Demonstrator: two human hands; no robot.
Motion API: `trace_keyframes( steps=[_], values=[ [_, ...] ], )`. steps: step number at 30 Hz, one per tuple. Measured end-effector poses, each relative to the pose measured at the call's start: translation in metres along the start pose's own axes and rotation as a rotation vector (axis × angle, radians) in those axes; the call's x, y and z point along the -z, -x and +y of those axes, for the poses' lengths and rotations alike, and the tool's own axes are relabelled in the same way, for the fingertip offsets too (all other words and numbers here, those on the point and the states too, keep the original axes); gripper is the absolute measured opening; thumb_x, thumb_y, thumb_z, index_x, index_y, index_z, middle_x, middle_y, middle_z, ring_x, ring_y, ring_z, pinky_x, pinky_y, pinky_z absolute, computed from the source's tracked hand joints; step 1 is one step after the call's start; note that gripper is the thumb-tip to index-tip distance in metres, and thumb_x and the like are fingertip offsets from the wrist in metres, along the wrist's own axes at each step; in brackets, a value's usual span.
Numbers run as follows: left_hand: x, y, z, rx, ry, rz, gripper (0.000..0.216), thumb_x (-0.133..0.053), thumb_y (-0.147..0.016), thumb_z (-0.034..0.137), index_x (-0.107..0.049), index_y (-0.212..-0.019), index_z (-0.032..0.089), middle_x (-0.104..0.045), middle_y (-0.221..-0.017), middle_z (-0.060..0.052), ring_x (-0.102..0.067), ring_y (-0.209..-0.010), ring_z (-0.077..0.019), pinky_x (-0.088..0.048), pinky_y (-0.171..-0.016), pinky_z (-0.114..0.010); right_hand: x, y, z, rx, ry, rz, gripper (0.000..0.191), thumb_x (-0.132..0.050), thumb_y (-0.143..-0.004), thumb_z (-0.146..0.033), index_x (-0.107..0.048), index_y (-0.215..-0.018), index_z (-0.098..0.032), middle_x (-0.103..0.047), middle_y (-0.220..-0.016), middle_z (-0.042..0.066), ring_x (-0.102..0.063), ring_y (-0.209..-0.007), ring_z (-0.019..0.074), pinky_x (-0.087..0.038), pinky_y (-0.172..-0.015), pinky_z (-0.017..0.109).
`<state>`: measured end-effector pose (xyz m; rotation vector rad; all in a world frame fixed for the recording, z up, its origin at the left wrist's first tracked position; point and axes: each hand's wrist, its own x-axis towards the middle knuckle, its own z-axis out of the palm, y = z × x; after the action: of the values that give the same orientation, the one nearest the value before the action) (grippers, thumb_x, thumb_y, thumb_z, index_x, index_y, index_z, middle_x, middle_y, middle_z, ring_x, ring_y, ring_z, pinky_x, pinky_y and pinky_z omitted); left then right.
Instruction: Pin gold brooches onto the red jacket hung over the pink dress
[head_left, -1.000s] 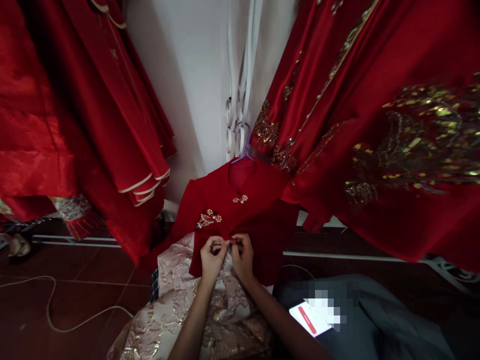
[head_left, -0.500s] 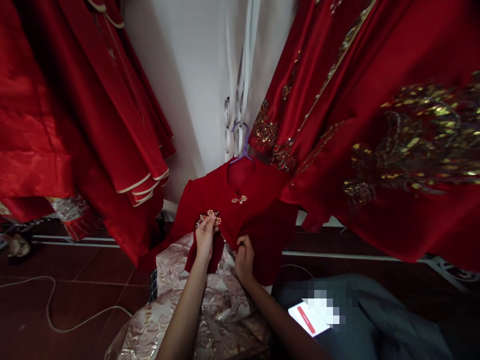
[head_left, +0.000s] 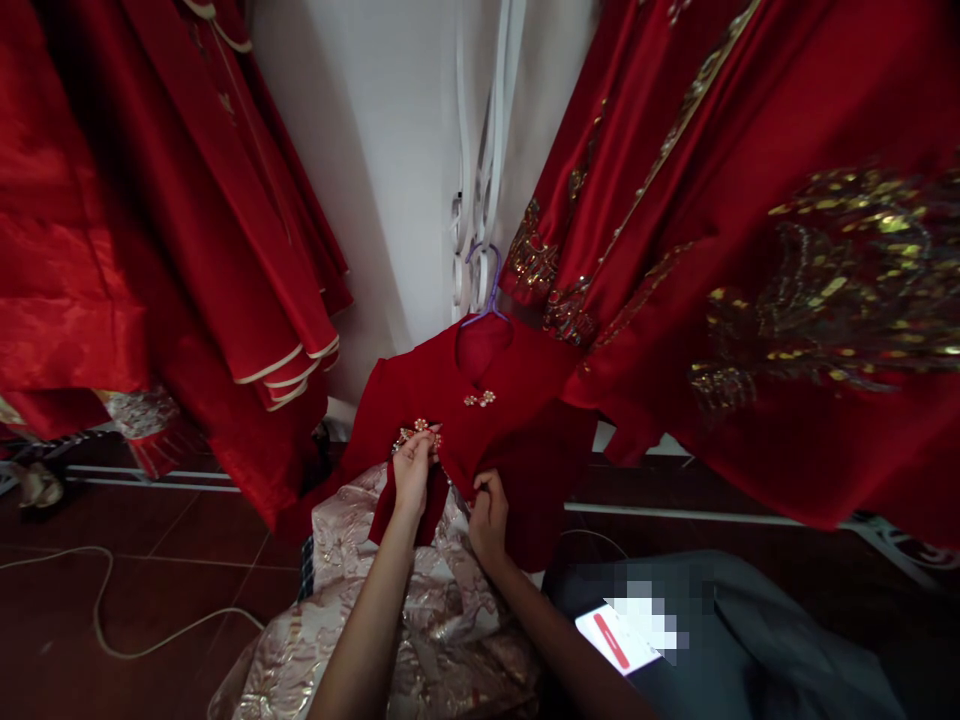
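A red jacket (head_left: 525, 430) hangs low on a purple hanger (head_left: 491, 290). Flower-shaped beaded ornaments (head_left: 480, 399) sit below its neckline, and more flower ornaments (head_left: 421, 425) lie lower at the left. My left hand (head_left: 414, 468) is closed, pinching the jacket's front edge right beside the lower flowers and partly covering them. To its right, my right hand (head_left: 489, 508) is closed with curled fingers on the other part of the jacket front. The front gapes between my hands, and a shiny pale pink patterned fabric (head_left: 442, 590) shows beneath it.
Red garments (head_left: 247, 230) hang at the left, and red gowns with gold sequins (head_left: 847, 270) hang at the right. White metal scrollwork (head_left: 480, 150) stands against the wall. A lit phone (head_left: 619, 640) rests on dark cloth (head_left: 780, 630). A pale cable (head_left: 109, 610) crosses the tiled floor.
Both hands keep their hold at nearly the same spots on the jacket. The view has shifted very slightly; nothing else visibly differs.
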<state>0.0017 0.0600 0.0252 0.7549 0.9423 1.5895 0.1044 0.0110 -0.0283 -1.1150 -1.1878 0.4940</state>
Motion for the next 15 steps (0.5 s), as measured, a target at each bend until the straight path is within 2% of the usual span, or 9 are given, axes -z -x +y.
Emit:
trace_keyframes(
  steps=[3,4,6,8,10,12,15],
  values=[
    [-0.014,0.0,0.018,-0.018,-0.168,-0.201,0.029,-0.058,-0.074,0.04,-0.067,-0.084,0.014,-0.067,-0.078,-0.004,-0.059,-0.066,-0.0116,-0.045,-0.055,-0.02,0.0,-0.001,-0.001,0.005,0.003,-0.002,0.013,-0.031,-0.074,-0.013,-0.042,-0.074,-0.02,-0.041,-0.069,-0.002,-0.04,-0.062,0.0137,-0.033,-0.058,0.025],
    [-0.021,-0.001,0.026,-0.073,-0.251,-0.291,0.029,-0.053,-0.078,0.039,-0.067,-0.085,0.015,-0.067,-0.079,-0.005,-0.06,-0.069,-0.0126,-0.045,-0.056,-0.02,0.0,-0.001,-0.001,0.009,0.003,-0.001,0.013,-0.031,-0.074,-0.013,-0.042,-0.074,-0.02,-0.041,-0.068,-0.002,-0.04,-0.062,0.0137,-0.033,-0.058,0.026],
    [-0.036,-0.007,0.043,-0.272,-0.453,-0.439,0.029,-0.044,-0.084,0.034,-0.066,-0.091,0.017,-0.065,-0.088,-0.005,-0.059,-0.08,-0.0142,-0.046,-0.064,-0.022,0.0,-0.001,-0.002,0.019,0.003,0.008,0.013,-0.031,-0.073,-0.013,-0.041,-0.073,-0.021,-0.04,-0.068,-0.002,-0.039,-0.061,0.0137,-0.033,-0.059,0.026],
    [-0.049,-0.015,0.057,-0.527,-0.736,-0.48,0.028,-0.042,-0.086,0.031,-0.064,-0.1,0.02,-0.062,-0.096,-0.005,-0.056,-0.09,-0.0155,-0.046,-0.074,-0.026,0.0,-0.001,-0.003,0.038,0.002,0.017,0.013,-0.031,-0.073,-0.013,-0.041,-0.072,-0.021,-0.04,-0.068,-0.002,-0.039,-0.062,0.014,-0.033,-0.06,0.026],
    [-0.059,-0.023,0.067,-0.743,-1.056,-0.47,0.027,-0.048,-0.085,0.033,-0.061,-0.106,0.022,-0.057,-0.1,-0.006,-0.052,-0.095,-0.0181,-0.045,-0.079,-0.029,0.001,-0.001,-0.004,0.059,-0.003,0.029,0.013,-0.031,-0.073,-0.013,-0.04,-0.071,-0.021,-0.039,-0.067,-0.002,-0.039,-0.063,0.0141,-0.033,-0.06,0.026],
    [-0.065,-0.03,0.072,-0.887,-1.305,-0.492,0.027,-0.052,-0.083,0.035,-0.06,-0.105,0.021,-0.053,-0.1,-0.007,-0.049,-0.097,-0.0204,-0.045,-0.079,-0.032,0.002,0.0,-0.005,0.072,-0.008,0.048,0.013,-0.03,-0.072,-0.013,-0.04,-0.07,-0.021,-0.039,-0.066,-0.002,-0.038,-0.061,0.0139,-0.033,-0.059,0.026],
    [-0.067,-0.037,0.076,-1.017,-1.452,-0.568,0.024,-0.049,-0.086,0.036,-0.061,-0.097,0.019,-0.052,-0.098,-0.008,-0.048,-0.094,-0.0201,-0.044,-0.08,-0.033,0.004,0.001,-0.007,0.071,-0.009,0.08,0.013,-0.031,-0.073,-0.014,-0.04,-0.069,-0.021,-0.039,-0.065,-0.002,-0.039,-0.061,0.0136,-0.033,-0.058,0.026]
  ],
)
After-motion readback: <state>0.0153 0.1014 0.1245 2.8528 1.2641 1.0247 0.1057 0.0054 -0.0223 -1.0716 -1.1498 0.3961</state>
